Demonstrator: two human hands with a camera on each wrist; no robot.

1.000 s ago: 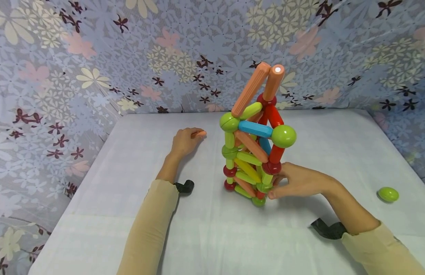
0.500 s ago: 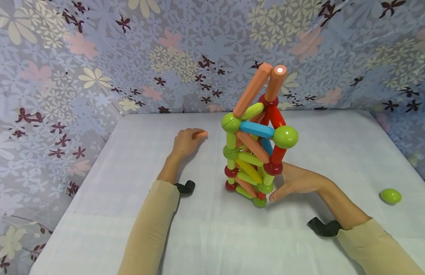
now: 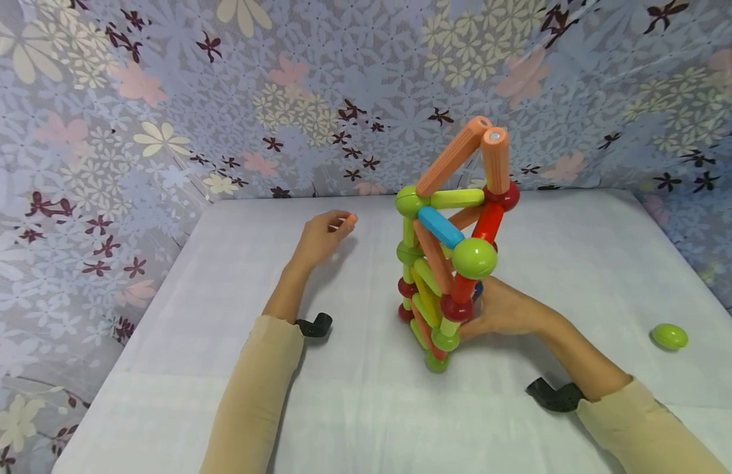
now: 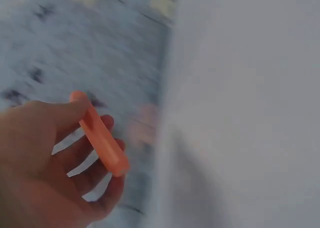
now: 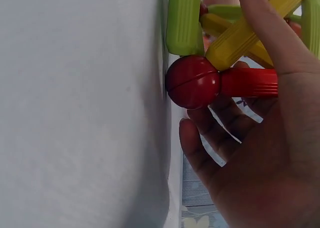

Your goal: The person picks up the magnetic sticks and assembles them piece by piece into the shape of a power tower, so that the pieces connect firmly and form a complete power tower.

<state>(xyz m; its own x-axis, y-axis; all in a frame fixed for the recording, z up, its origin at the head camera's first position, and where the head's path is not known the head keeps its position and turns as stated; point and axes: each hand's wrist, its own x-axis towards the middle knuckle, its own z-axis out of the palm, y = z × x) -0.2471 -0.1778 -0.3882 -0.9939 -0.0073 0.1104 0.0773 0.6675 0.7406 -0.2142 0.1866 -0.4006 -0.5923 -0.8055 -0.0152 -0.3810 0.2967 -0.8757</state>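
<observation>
A tall tower of magnetic rods and balls (image 3: 474,257) stands on the white tabletop in the head view, with two orange rods leaning up from its top. My right hand (image 3: 511,309) grips its lower part from the right. In the right wrist view, the thumb lies across the frame and the fingers curl behind a red rod (image 5: 248,83), beside a dark red ball (image 5: 192,82) and a yellow rod (image 5: 230,48). Left of the tower, my left hand (image 3: 321,242) pinches a loose orange rod (image 4: 102,138) between thumb and fingers.
A loose green ball (image 3: 669,336) lies on the white cloth (image 3: 354,408) at the far right. Flowered fabric (image 3: 318,79) rises behind the table's back edge. Black wrist mounts (image 3: 315,326) show at both sleeves.
The tower has turned, its front green ball swinging left and nearer while the red top ball swings right. My right hand has closed onto it. My left hand has tilted up slightly with the rod.
</observation>
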